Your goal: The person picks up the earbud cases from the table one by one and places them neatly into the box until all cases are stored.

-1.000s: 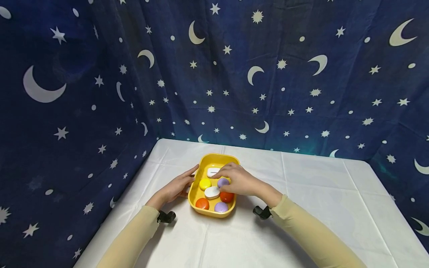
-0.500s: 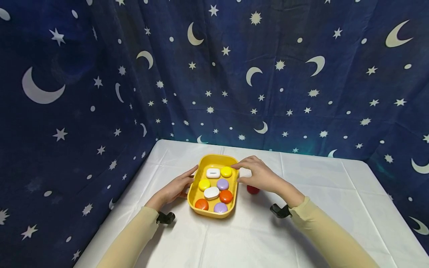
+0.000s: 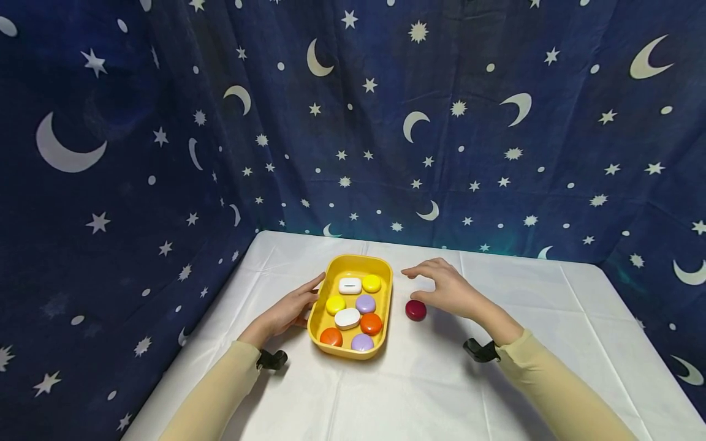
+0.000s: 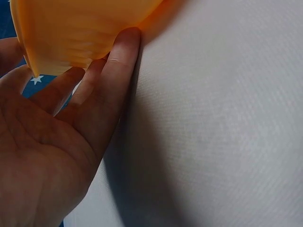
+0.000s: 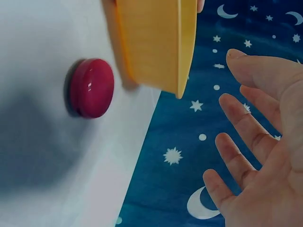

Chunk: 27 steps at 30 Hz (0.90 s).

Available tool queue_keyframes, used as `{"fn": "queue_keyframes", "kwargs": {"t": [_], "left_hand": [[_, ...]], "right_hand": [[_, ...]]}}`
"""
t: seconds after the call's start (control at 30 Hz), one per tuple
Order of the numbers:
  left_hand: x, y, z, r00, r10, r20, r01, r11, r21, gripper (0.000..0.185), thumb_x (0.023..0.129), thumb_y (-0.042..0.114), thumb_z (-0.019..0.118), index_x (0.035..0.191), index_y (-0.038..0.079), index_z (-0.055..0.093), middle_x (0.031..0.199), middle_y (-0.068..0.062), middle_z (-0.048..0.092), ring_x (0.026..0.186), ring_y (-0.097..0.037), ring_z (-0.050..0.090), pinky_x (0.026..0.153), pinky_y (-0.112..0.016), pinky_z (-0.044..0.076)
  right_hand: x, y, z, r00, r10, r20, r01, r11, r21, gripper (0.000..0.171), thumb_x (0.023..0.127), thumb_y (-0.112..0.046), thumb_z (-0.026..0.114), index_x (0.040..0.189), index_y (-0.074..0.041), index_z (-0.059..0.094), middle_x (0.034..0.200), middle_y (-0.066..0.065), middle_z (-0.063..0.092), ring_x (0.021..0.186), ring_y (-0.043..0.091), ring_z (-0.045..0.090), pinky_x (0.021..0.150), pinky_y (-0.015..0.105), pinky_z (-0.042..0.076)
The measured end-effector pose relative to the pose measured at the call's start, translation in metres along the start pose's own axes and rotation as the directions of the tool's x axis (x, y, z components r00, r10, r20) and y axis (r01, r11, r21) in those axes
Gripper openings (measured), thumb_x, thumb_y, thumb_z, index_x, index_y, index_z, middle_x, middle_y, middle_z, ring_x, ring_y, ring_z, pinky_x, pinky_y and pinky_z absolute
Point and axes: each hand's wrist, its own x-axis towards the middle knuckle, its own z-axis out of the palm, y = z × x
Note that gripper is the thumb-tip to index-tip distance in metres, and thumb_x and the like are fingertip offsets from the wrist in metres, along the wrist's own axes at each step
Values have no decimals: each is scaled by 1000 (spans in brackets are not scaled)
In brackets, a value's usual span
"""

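Observation:
My left hand (image 3: 288, 311) rests its fingers against the left side of a yellow tray (image 3: 390, 288); in the left wrist view its fingertips (image 4: 127, 40) touch the tray's outer wall. Clear of the tray, my right hand (image 3: 449, 293) hovers with spread fingers and holds nothing. Just below its thumb, a dark red glossy disc (image 3: 416, 310) lies on the table; it shows whole in the right wrist view. Inside the tray are yellow discs (image 3: 336, 304), lilac discs (image 3: 365, 304), orange-red discs (image 3: 371, 324), a white oval piece (image 3: 347, 318) and a white oblong piece with a dark slit (image 3: 350, 286).
A white cloth covers the table (image 3: 419, 392). Behind it and along the left hangs a dark blue curtain (image 3: 375, 128) with moons and stars. Each wrist wears a black camera mount, the left one (image 3: 273, 359) close to the tray's near left corner.
My right hand has come out of the tray and moved right. A yellow disc at the tray's back right and the dark red disc have come into view. My left hand stays put.

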Motion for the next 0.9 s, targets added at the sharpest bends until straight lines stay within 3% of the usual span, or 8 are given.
{"fn": "queue_keyframes", "kwargs": {"t": [0.3,0.9], "left_hand": [[0,-1,0,1000,8,-2,-8,1000,-9,60,107,28,46,162,41,27,158,-20,39,123,-29,60,85,-44,59],[-1,1,0,1000,15,-4,-15,1000,-1,60,107,29,46,162,41,26,163,-19,32,126,-29,58,86,-44,59]], "right_hand": [[-5,15,4,998,57,14,-56,998,-25,51,87,-28,80,137,-25,67,121,-2,67,124,25,45,101,54,45],[-12,44,15,1000,20,11,-20,998,-62,54,85,-24,82,137,-19,67,118,4,70,118,29,48,99,56,41]]}}
